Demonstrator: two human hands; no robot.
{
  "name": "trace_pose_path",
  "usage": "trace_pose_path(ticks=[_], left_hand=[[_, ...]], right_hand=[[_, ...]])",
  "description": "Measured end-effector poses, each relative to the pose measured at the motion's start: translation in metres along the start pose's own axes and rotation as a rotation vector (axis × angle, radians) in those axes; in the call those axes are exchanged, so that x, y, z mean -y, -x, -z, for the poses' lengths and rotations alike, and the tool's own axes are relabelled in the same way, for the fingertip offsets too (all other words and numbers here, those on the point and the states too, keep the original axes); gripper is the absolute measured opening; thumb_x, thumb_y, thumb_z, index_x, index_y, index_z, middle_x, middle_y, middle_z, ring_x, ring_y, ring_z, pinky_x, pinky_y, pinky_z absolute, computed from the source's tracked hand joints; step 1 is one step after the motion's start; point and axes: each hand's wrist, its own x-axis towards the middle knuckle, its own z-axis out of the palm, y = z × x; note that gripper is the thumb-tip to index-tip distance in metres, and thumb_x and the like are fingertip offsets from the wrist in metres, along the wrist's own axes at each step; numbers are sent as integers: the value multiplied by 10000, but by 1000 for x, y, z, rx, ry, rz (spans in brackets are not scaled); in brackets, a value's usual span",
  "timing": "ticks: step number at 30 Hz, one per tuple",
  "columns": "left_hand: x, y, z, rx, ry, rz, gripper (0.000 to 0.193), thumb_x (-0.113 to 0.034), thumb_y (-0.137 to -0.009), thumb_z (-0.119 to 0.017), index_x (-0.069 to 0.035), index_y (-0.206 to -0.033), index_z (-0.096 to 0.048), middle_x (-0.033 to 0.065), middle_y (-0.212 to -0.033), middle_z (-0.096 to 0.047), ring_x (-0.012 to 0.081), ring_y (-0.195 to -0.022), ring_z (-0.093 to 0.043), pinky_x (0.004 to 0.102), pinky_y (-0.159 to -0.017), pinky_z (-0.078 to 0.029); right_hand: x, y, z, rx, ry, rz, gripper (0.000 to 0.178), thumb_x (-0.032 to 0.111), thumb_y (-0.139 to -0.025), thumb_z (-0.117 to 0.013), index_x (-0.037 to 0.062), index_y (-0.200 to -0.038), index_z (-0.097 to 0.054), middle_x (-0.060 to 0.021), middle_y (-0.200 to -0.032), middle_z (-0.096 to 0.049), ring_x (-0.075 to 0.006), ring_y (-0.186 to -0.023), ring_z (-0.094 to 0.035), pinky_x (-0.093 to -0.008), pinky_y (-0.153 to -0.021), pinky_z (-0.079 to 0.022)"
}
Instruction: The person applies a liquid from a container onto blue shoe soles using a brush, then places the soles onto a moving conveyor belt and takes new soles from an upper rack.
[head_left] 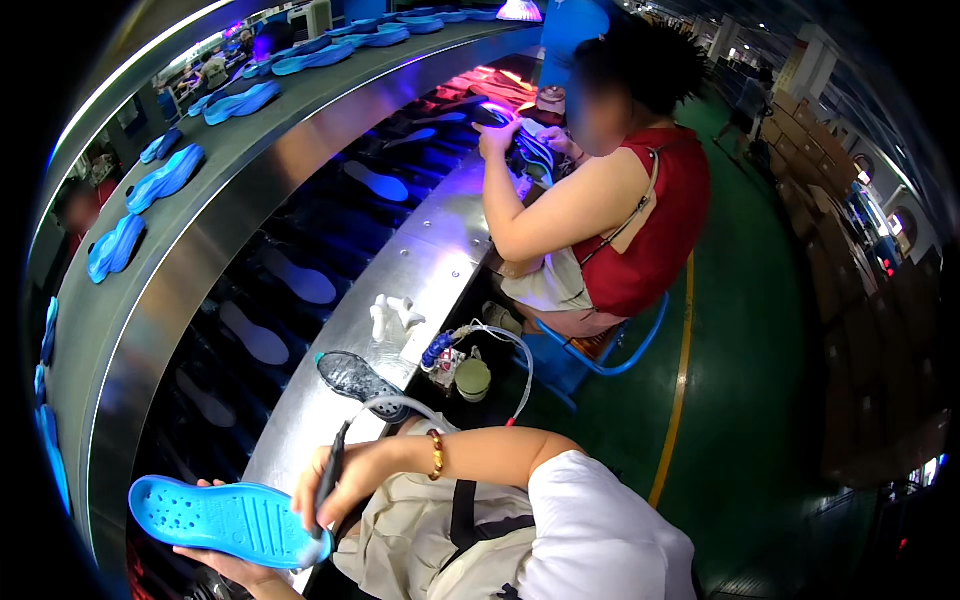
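A bright blue shoe sole [225,515] lies across my left hand [235,568], which grips it from below with the fingers showing at its far edge. Pinched in my right hand [350,475] is a slim black-handled applicator brush [330,482], with a pale hose [395,402] running from its top. Its white tip touches the sole's right end, where a whitish wet patch shows. Dots and raised bars mark the sole's upturned face. Beyond my right hand, a dark, glossy sole-shaped piece [360,380] rests on the metal ledge [290,425].
White crumpled pieces [395,315] sit farther along the ledge. Pale insoles [253,333] lie on the dark lower conveyor; blue soles [165,180] line the upper belt [185,215]. A co-worker in red [650,215] sits ahead. A greenish container [472,380] stands beside the ledge.
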Motion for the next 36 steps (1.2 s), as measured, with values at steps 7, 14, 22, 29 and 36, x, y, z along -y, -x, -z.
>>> trace_pose_path(ticks=[7, 14, 22, 29, 36], left_hand=[[0, -15, 30, 410, -319, -58, 663, -536, -911, -300, -47, -1358, -302, 113, -1355, -393, 287, -1221, -396, 433, -1066, -246], [25, 21, 4, 283, 166, -56, 596, -492, -899, -362, -55, -1303, -397, 142, -1220, -514, 333, -1071, -518, 571, -904, -384], [36, 3, 7, 211, 285, 88, 658, -503, -876, -358, -13, -1316, -369, 208, -1250, -482, 372, -1077, -523, 567, -904, -404], [29, 10, 5, 221, 274, 150, 686, -522, -868, -370, 0, -1313, -365, 226, -1248, -473, 387, -1090, -512, 553, -928, -397], [18, 10, -3, 224, 293, 167, 531, -409, -889, -421, 14, -1205, -477, 167, -1121, -580, 273, -985, -586, 404, -888, -457]], right_hand=[[12, 2, -14, -453, -340, -128, 166, 71, -777, -663, -12, -919, -643, -71, -892, -650, -116, -832, -605, -228, -718, -488], [-2, -13, -50, -393, -97, -100, 155, 83, -792, -663, 8, -928, -653, -44, -885, -635, -72, -805, -562, -224, -710, -452], [26, -6, -35, -411, 424, -14, 203, 19, -751, -671, 14, -953, -655, -85, -884, -645, -143, -786, -595, -250, -729, -467], [17, -15, -32, -355, 273, 11, 179, -26, -758, -644, -19, -937, -646, -128, -911, -645, -156, -800, -601, -246, -723, -472], [37, -23, -13, -314, 465, 161, 173, -18, -721, -657, -11, -894, -665, -127, -862, -659, -189, -799, -612, -286, -741, -472]])
